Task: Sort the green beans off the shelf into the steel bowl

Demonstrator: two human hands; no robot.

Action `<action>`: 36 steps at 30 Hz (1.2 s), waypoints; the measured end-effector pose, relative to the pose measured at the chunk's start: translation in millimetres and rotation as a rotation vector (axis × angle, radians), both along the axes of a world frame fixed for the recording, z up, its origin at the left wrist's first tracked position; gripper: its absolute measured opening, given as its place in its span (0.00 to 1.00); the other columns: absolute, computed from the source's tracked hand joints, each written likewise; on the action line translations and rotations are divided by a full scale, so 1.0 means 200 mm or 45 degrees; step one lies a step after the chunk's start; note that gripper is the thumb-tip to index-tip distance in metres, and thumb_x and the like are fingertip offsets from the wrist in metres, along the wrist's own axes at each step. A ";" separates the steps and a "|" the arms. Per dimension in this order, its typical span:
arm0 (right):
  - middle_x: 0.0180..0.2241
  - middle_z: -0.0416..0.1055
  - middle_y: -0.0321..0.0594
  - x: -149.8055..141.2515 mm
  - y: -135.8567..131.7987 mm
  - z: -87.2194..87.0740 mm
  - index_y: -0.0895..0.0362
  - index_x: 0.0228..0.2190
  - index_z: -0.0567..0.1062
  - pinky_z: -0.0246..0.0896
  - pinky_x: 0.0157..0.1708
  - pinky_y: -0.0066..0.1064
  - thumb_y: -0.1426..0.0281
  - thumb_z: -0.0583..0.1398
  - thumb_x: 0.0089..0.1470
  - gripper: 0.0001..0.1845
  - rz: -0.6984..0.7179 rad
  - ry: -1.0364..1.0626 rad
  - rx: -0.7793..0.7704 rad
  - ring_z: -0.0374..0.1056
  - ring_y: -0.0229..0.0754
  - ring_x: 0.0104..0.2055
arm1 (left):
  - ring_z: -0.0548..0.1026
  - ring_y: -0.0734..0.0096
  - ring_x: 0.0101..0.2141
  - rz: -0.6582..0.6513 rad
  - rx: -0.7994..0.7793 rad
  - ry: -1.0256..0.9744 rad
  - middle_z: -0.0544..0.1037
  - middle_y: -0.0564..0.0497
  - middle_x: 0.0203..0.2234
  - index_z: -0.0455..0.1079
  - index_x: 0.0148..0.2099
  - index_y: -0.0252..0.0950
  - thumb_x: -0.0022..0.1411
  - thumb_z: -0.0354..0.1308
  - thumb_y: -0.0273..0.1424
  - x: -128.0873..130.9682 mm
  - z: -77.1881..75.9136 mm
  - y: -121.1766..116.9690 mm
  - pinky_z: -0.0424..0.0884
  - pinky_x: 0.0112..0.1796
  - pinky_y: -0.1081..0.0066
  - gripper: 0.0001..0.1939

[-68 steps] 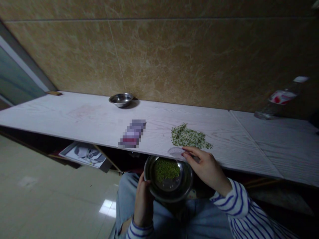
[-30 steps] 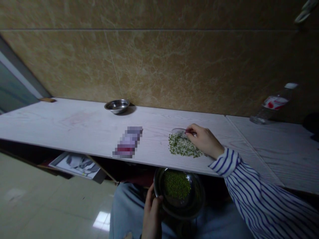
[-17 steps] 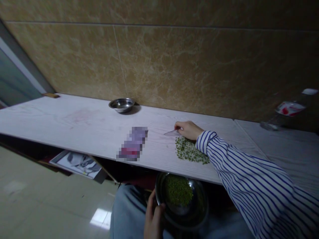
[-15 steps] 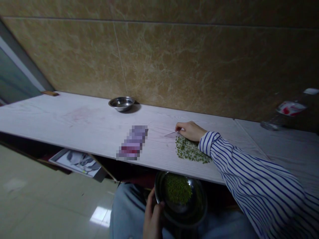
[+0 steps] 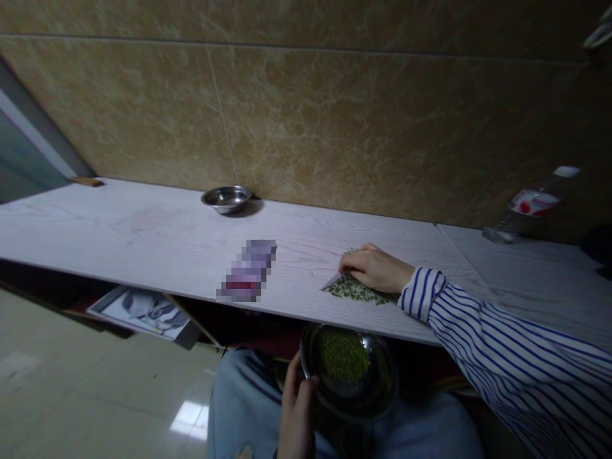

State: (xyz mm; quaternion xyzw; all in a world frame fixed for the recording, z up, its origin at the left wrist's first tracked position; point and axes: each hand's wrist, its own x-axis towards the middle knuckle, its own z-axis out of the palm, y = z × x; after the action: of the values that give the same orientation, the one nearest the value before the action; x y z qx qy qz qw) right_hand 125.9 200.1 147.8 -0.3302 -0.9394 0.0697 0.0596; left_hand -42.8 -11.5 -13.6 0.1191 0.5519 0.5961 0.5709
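Gripping the near-left rim of a steel bowl (image 5: 382,366), our left hand (image 5: 296,417) held it over our lap, just below the table's (image 5: 306,229) front edge. Green beans (image 5: 343,356) lay inside, heaped toward the bowl's twelve o'clock. Our right hand (image 5: 377,269) was closed on a thin, see-through card (image 5: 331,281), pinched between thumb and fingers, with its free tip pointing to about eight o'clock. Beneath and around that hand, loose beans (image 5: 358,293) were spread on the tabletop; some were hidden by our fingers. We could not tell whether the card's whole edge touched the wood.

From the loose beans, the bowl was at six o'clock, a blurred-out item (image 5: 248,271) at nine, a small bowl (image 5: 226,209) at ten and a bottle (image 5: 533,203) at two.

We judged the step in hand to be working the card among loose beans. Any further stroke seemed to call for a low card and light pressure, with the bowl steady, since beans could have rolled off the edge.
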 end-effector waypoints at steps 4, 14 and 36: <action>0.38 0.82 0.37 0.01 -0.05 0.01 0.54 0.38 0.77 0.55 0.49 0.41 0.80 0.57 0.59 0.12 -0.004 -0.011 -0.022 0.76 0.43 0.42 | 0.74 0.53 0.56 -0.021 -0.007 -0.061 0.79 0.45 0.54 0.72 0.58 0.41 0.56 0.60 0.36 0.01 0.03 0.00 0.66 0.57 0.58 0.26; 0.39 0.82 0.40 0.05 -0.15 0.06 0.55 0.37 0.78 0.52 0.49 0.40 0.79 0.56 0.61 0.11 0.048 0.002 -0.006 0.75 0.43 0.43 | 0.75 0.53 0.54 -0.031 0.011 -0.082 0.80 0.45 0.52 0.72 0.56 0.40 0.52 0.64 0.35 -0.01 0.11 0.02 0.69 0.54 0.59 0.27; 0.46 0.82 0.44 0.18 -0.47 -0.06 0.54 0.48 0.79 0.74 0.47 0.38 0.70 0.56 0.63 0.16 -0.490 0.500 0.222 0.80 0.47 0.43 | 0.74 0.53 0.56 -0.069 0.070 -0.079 0.77 0.45 0.56 0.71 0.58 0.42 0.58 0.62 0.35 -0.05 0.18 0.02 0.73 0.52 0.59 0.25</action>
State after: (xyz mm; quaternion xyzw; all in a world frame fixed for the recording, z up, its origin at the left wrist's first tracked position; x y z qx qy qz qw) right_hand 162.1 105.8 135.6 -0.4763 -0.8324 0.0387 0.2806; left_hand -52.2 -6.8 21.6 0.1311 0.5141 0.5987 0.6001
